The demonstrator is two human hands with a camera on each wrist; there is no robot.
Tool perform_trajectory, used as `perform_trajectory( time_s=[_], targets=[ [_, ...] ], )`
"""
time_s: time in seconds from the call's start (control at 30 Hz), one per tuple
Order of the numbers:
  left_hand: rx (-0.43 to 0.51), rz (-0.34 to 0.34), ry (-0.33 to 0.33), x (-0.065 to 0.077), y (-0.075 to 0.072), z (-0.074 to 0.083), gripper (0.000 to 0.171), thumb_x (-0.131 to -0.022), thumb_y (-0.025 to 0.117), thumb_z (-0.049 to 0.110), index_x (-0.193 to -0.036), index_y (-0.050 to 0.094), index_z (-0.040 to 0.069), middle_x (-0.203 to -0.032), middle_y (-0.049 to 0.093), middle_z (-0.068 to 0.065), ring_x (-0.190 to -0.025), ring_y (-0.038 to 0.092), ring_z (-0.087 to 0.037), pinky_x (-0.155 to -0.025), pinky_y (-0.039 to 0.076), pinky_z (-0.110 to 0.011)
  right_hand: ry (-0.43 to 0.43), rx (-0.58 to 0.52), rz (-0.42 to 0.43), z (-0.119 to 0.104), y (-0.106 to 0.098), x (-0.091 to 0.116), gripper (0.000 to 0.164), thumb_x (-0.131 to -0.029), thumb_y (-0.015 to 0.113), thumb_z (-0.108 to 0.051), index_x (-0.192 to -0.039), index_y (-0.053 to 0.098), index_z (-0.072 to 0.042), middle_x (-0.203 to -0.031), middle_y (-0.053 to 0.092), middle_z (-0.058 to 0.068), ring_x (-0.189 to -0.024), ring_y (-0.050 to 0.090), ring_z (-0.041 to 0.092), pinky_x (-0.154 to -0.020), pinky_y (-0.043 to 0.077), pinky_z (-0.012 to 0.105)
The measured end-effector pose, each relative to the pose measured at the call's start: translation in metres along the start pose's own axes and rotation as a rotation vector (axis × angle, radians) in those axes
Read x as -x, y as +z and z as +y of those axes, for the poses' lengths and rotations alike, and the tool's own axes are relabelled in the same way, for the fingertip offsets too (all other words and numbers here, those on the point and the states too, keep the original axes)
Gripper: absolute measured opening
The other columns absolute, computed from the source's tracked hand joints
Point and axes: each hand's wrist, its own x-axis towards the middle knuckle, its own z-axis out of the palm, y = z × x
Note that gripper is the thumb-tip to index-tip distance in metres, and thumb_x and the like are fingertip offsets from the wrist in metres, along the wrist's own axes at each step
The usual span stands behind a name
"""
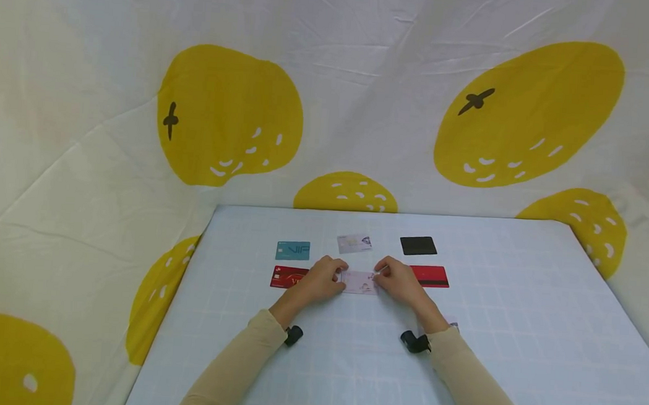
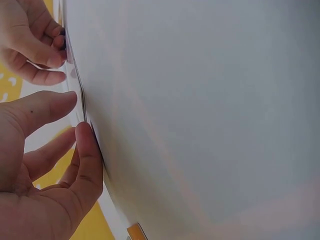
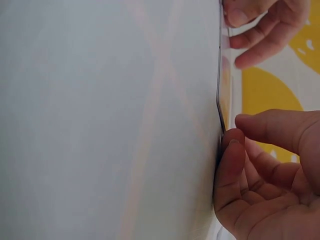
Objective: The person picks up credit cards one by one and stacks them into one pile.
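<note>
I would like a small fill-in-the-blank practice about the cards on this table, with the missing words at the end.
1. The teal card shows the large printed letters ____.
2. The pale pinkish card is midway ____ the left hand and the right hand.
3. The dark-striped card is mainly ____.

Missing words: VIP; between; red.

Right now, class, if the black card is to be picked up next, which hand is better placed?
Probably the right hand: it is nearer the black card, while the left hand is at the pale pink card's far end.
</note>
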Motion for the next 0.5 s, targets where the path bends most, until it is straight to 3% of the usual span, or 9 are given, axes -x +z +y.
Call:
perform_trajectory(
  time_s=[0.33, 0.5],
  targets=[
    [0.016, 0.001, -0.020, 0.004, -0.005, -0.003, 0.044, -0.091, 0.075, 0.021, -0.132, 0.061, 0.013, -0.109, 0.057, -0.001, -0.093, 0.055, -0.015, -0.081, 0.053, -0.027, 0.011, -0.017, -0.001, -0.007, -0.002, 0.001, 0.020, -0.094, 0.068, -0.017, -0.112, 0.063, -0.009, -0.097, 0.066, 0.007, -0.085, 0.058, 0.023, -0.076, 0.053, 0.038],
    [0.021, 0.031, -0.029, 0.010, -0.012, -0.007, 0.043, -0.091, 0.075, 0.023, -0.131, 0.062, 0.015, -0.109, 0.059, 0.000, -0.094, 0.056, -0.015, -0.081, 0.053, -0.028, -0.036, -0.049, 0.007, -0.015, 0.000, -0.001, 0.019, -0.094, 0.068, -0.018, -0.110, 0.064, -0.008, -0.096, 0.066, 0.007, -0.082, 0.060, 0.022, -0.074, 0.054, 0.037]
  ],
)
